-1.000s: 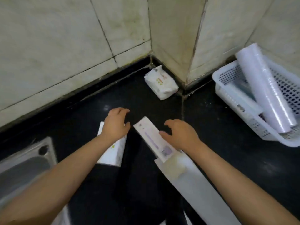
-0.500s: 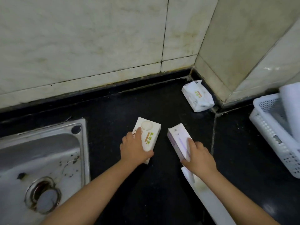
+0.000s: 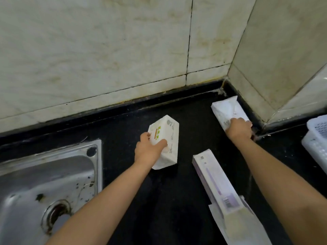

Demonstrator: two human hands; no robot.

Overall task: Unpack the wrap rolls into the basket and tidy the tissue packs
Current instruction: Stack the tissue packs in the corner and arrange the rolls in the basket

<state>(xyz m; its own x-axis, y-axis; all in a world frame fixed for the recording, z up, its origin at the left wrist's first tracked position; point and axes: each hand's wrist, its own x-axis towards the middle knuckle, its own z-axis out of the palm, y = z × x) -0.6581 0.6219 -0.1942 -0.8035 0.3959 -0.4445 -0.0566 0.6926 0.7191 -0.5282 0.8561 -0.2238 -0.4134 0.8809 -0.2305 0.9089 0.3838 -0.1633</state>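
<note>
The left hand (image 3: 150, 151) is closed around a white tissue pack (image 3: 164, 141) with green and orange print, thumb on one side and fingers wrapped over the top face; the pack is tilted, its near end touching the black counter (image 3: 123, 138). Half a second earlier this same hand held the pack nearer to the person, and the pack now sits further toward the back wall. The right hand (image 3: 238, 129) has left the long purple-and-white box (image 3: 215, 181) it was touching before and has reached out to the corner, where it presses down on the near end of a second white tissue pack (image 3: 228, 110); the fingers are curled over the pack's edge, though whether they truly grip it or only rest on it is hard to tell from this angle. That second pack lies flat against the foot of the tiled wall (image 3: 106, 50), in the same corner as before. The long box now lies alone on the counter between the two forearms, its near end on top of a flat white paper sleeve (image 3: 251, 225). To the left is a steel sink (image 3: 44, 174) with its drain. At the far right edge, a corner of the white plastic basket (image 3: 316, 138) shows, well apart from both hands.
</note>
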